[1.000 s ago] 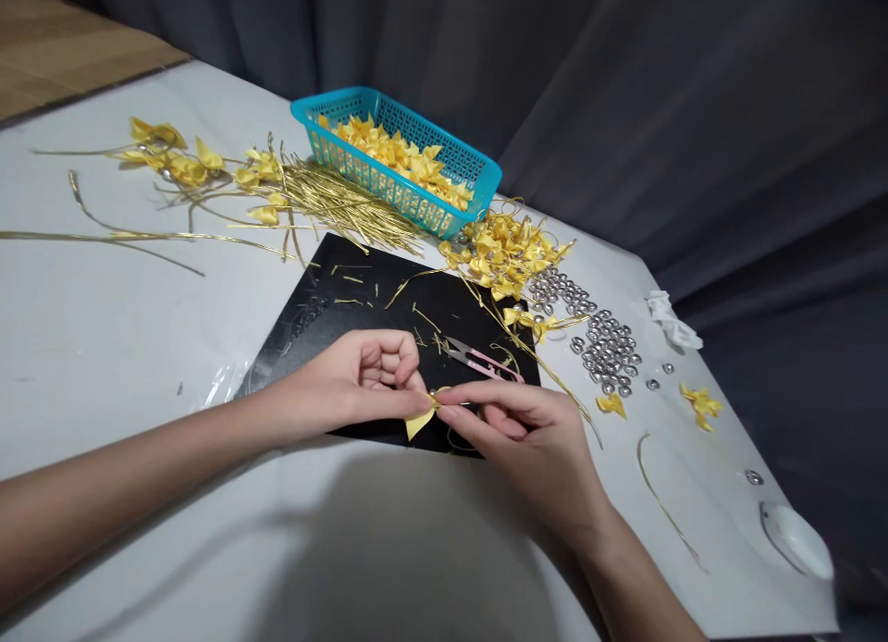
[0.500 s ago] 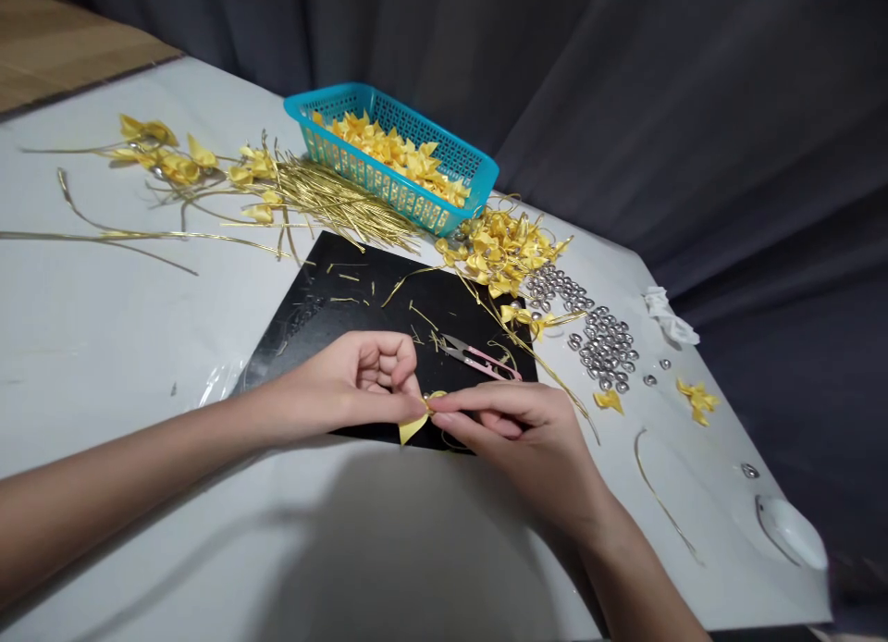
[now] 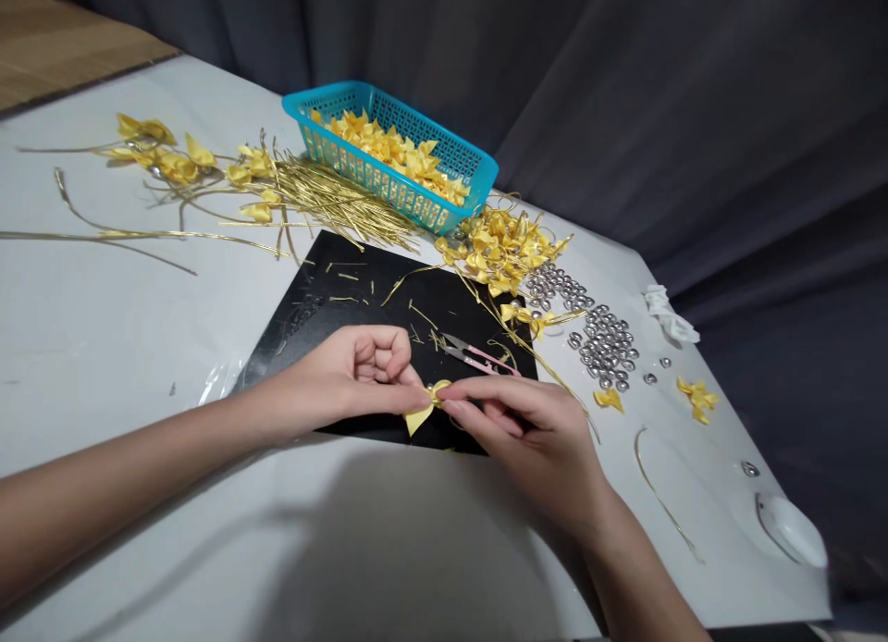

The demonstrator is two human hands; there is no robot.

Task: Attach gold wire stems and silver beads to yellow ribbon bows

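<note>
Between my two hands is a yellow ribbon bow (image 3: 419,419), held over the near edge of a black mat (image 3: 291,346). My left hand (image 3: 367,376) pinches the bow between thumb and fingers, the other fingers curled in. From the right, my right hand (image 3: 520,420) is closed at the bow's middle, thumb and forefinger together on what looks like a thin gold cord there. The fingertips hide most of the bow's centre. Pink-handled thread snips (image 3: 478,355) lie on the mat just beyond my right hand, with short gold cord clippings (image 3: 423,314) about them.
A blue basket (image 3: 388,175) of yellow bows stands at the back. Beside it lie gold cords (image 3: 339,203) and a heap of yellow bows (image 3: 510,249). Silver beads (image 3: 606,351) are scattered to the right, near a white computer mouse (image 3: 791,531). A dark curtain (image 3: 624,115) hangs behind.
Both hands stay at the bow, which has shifted slightly to the right and up. My right fingertips have drawn a little away from my left thumb, showing more of the bow's middle.
</note>
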